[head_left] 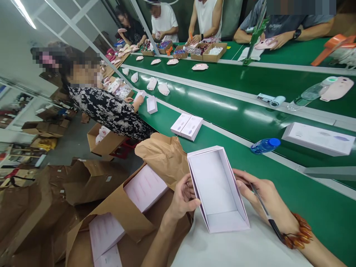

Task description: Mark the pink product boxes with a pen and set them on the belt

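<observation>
at the near edge of the belt [306, 207], the half-open left hand [182, 198] props an open white box [214, 181] tilted while the right hand [264, 196], gripping a pen [267, 211], steadies its other side.

The open rectangular paperboard box [215, 189] stands between the person's left hand [182, 198] and right hand [264, 200], and a slim pen [267, 209] is in the right hand. To the left, flat paperboard boxes [144, 187] lie inside a large cardboard carton [80, 244]. Ahead, two closed rectangular paperboard boxes [187, 127] lie on the long rubber conveyor belt [319, 207], and a plastic water bottle [265, 145] lies to the right of them.
</observation>
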### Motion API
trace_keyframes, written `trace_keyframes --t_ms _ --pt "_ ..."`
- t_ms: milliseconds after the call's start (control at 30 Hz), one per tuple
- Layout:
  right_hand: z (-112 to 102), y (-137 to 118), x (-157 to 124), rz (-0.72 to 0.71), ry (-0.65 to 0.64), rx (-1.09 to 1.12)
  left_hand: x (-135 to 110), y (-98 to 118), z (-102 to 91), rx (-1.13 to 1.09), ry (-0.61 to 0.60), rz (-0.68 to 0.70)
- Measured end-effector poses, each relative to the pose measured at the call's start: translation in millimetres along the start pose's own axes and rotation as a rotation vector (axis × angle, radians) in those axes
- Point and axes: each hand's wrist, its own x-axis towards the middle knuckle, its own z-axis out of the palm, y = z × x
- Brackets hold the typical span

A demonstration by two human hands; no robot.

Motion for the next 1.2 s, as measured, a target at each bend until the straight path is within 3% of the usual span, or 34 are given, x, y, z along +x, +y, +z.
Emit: trace_keyframes --t_ms 167,267,367,667,833,1000,1200 --pt "-1.8 7.4 -4.1 -0.016 0.005 -0.033 -6.4 1.8 7.9 -0.075 0.031 0.012" --pt "-8.1 -0.1 -7.8 0.084 0.076 0.16 -4.3 7.7 8.0 0.025 -0.018 0.051" --pt "-14.1 -10.4 -7.7 0.127 0.029 0.313 -0.3 11.7 3.4 0.052 -0.024 0.04" --pt "-20.9 -16.9 -3.9 0.074 -0.063 0.187 1.1 10.0 3.6 0.001 -0.109 -0.015" --pt "-16.1 -12.2 -8.8 0.026 -0.018 0.1 1.6 11.2 5.1 -0.01 -0.129 -0.026" --pt "-5.7 -15.7 -13.1 -0.092 -0.001 -0.139 3.6 12.4 5.4 -0.002 -0.15 -0.011" --pt "9.4 -12.6 -11.8 -0.273 0.266 -0.222 5.1 -7.2 2.2 0.057 -0.094 0.027"
